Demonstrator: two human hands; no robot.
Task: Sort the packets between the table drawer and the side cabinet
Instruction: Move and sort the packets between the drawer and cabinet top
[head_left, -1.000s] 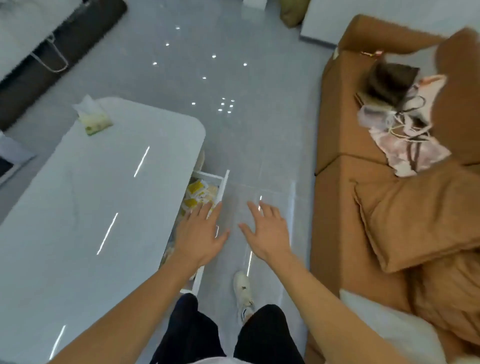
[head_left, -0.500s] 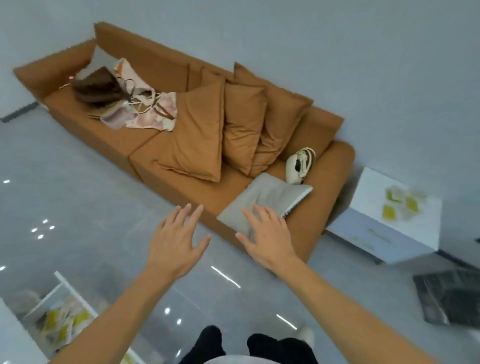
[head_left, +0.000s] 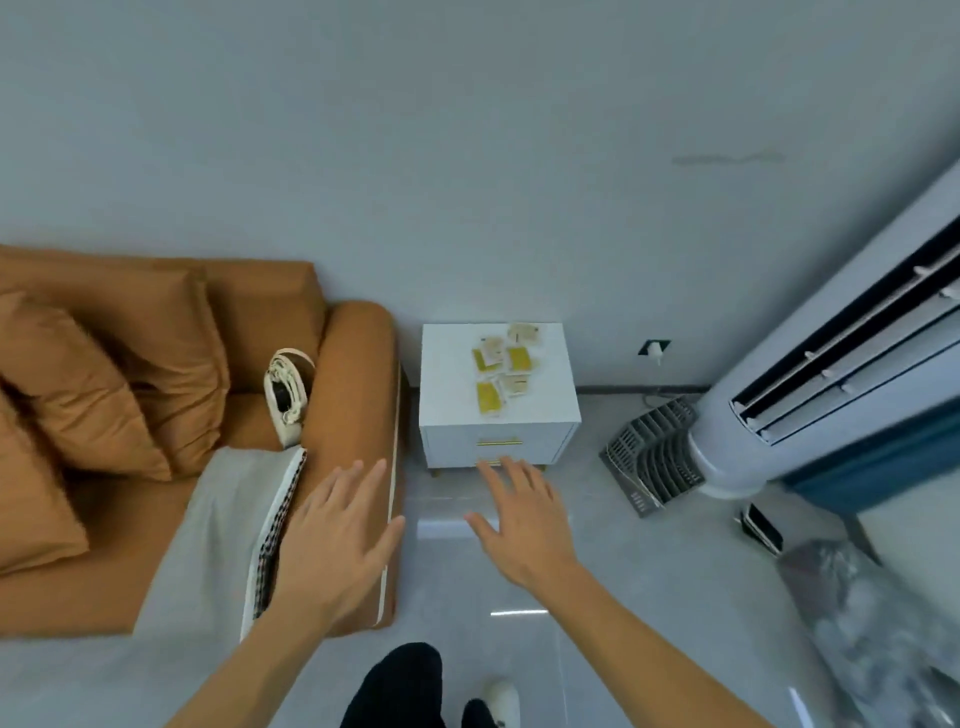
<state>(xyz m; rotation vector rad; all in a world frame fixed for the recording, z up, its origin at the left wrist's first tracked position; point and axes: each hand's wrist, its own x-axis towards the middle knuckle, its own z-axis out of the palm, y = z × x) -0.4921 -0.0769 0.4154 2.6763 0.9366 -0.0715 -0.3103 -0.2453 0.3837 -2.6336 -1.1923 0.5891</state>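
Packets (head_left: 503, 367): head view; a loose cluster of yellow and pale sachets on top of the side cabinet (head_left: 452, 374), which stands against the wall beside the sofa (head_left: 353, 374).
Left hand (head_left: 336, 540): fingers spread, holding nothing.
Right hand (head_left: 522, 512): fingers spread, holding nothing, stretched toward the cabinet front.
Drawer handles (head_left: 498, 442): both drawers look closed.
Advice: step close first, then gather the sachets flat, minding the ones nearest the top's edge.

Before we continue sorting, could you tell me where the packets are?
The packets lie on top of the white side cabinet, against the wall, between the sofa's arm and the standing air conditioner.
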